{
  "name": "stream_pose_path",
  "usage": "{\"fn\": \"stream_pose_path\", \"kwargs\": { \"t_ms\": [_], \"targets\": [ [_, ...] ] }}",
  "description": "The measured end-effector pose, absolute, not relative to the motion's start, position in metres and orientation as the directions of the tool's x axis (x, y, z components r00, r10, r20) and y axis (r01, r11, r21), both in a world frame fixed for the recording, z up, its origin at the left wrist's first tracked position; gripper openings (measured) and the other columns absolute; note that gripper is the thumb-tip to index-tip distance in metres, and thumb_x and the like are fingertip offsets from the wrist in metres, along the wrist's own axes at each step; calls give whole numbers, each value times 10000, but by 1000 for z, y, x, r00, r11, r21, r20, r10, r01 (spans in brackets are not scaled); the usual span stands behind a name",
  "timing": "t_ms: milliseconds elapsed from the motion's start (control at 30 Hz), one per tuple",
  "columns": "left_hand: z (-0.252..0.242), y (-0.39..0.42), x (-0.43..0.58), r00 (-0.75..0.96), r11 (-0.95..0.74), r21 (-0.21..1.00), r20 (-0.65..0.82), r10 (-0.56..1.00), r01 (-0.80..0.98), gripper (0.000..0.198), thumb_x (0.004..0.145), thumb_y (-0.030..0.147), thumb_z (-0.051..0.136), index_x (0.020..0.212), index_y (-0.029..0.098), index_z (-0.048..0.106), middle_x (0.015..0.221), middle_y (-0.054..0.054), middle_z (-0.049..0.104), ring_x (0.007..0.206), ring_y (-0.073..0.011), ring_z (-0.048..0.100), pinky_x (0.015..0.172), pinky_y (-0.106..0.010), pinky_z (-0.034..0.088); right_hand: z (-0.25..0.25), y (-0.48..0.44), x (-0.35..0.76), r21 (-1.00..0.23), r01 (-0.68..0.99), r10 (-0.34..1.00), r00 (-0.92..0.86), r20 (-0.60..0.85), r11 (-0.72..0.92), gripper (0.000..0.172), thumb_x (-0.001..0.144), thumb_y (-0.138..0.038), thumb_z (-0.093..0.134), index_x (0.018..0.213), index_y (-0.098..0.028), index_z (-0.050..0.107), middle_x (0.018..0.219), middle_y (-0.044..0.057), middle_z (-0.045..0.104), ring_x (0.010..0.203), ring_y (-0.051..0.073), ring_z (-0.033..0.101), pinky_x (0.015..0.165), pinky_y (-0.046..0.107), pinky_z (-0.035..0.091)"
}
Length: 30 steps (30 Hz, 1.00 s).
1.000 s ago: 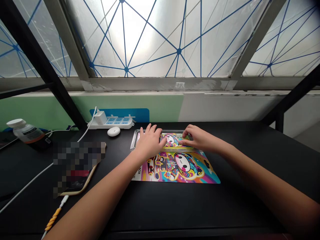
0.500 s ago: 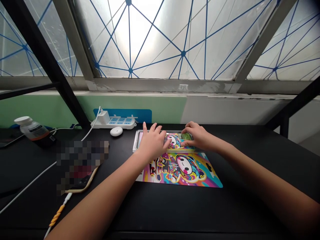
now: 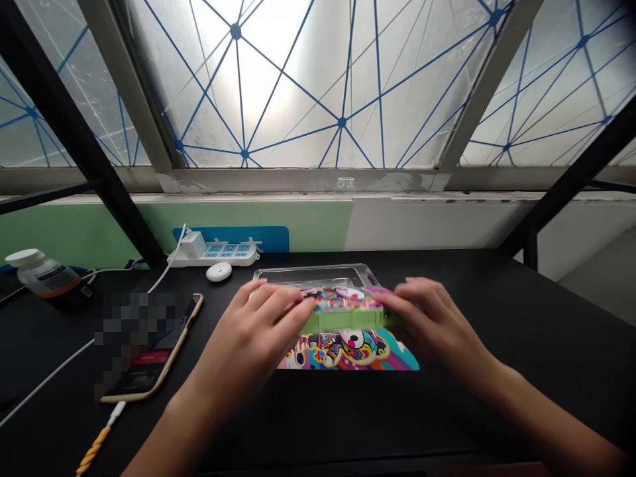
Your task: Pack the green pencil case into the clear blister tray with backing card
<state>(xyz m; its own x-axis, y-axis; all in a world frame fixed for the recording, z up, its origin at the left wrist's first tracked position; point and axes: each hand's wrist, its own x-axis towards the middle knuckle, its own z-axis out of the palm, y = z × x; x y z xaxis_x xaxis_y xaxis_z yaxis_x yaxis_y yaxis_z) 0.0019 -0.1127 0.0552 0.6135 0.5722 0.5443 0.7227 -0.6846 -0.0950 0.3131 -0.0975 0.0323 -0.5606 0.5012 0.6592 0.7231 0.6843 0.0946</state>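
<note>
Between my two hands is a flat box with a colourful cartoon top and a light-green side [image 3: 342, 321], lifted a little and turned toward me. My left hand [image 3: 256, 324] grips its left end, with the thumb along the top edge. At the right end, the fingers of my right hand [image 3: 432, 315] close on the box; its fingertips are partly hidden. Below it on the table lies a bright cartoon-printed card [image 3: 355, 351], partly covered by the box. Behind the box sits a clear plastic tray [image 3: 318, 273].
A phone [image 3: 159, 358] with a charging cable lies on the black table at left. Farther back are a white power strip [image 3: 226, 252], a small white round case [image 3: 218, 271] and a bottle [image 3: 44, 278]. Black metal bars [image 3: 84, 132] slant up on both sides.
The box has come out of the clear tray and toward me, gripped by both hands. The tray stays behind on the table. The camera view has shifted slightly.
</note>
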Motion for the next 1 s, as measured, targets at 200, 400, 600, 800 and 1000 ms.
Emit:
{"fn": "stream_pose_path", "kwargs": {
  "t_ms": [200,400,600,800,1000],
  "targets": [
    [-10,-149,-9,405,-594,181,576,710,783,314,898,189,594,1194,289,619,1238,-57,666,1146,-275,592,982,-441,480,-4,-137,315,54,662,507,-621,598,747,315,927,-157,568,1224,-259,573,1037,94,668,1019,265,619,914,449,532],
    [-24,-154,-18,183,-298,564,252,950,770,692,851,455,681,1457,299,385,1519,-95,443,1344,-315,482,1077,-483,439,-14,-137,315,-238,675,702,-580,414,698,564,820,-524,722,1278,-253,534,1454,159,510,1270,322,552,991,480,527],
    [-15,-157,-17,108,-187,650,159,981,737,838,820,442,705,1528,313,275,1440,-96,511,1299,-304,523,1074,-464,428,4,-129,322,-354,675,762,-578,292,648,482,883,-458,671,1325,-292,575,1395,95,587,1264,277,561,1036,442,492],
    [-16,-160,-15,93,-166,682,143,985,712,987,806,435,723,1577,356,111,1414,-122,500,1308,-325,511,1056,-498,424,37,-92,320,-456,682,815,-535,222,572,345,944,-504,531,1087,-263,733,949,53,755,823,232,689,737,354,549],
    [-15,-163,-15,104,-146,671,103,989,726,1071,796,473,728,1582,363,10,1419,-118,523,1318,-332,506,1048,-499,428,16,-74,315,-587,713,899,-144,413,384,376,904,-547,572,1091,-223,614,782,26,693,609,191,615,556,321,492]
  ]
}}
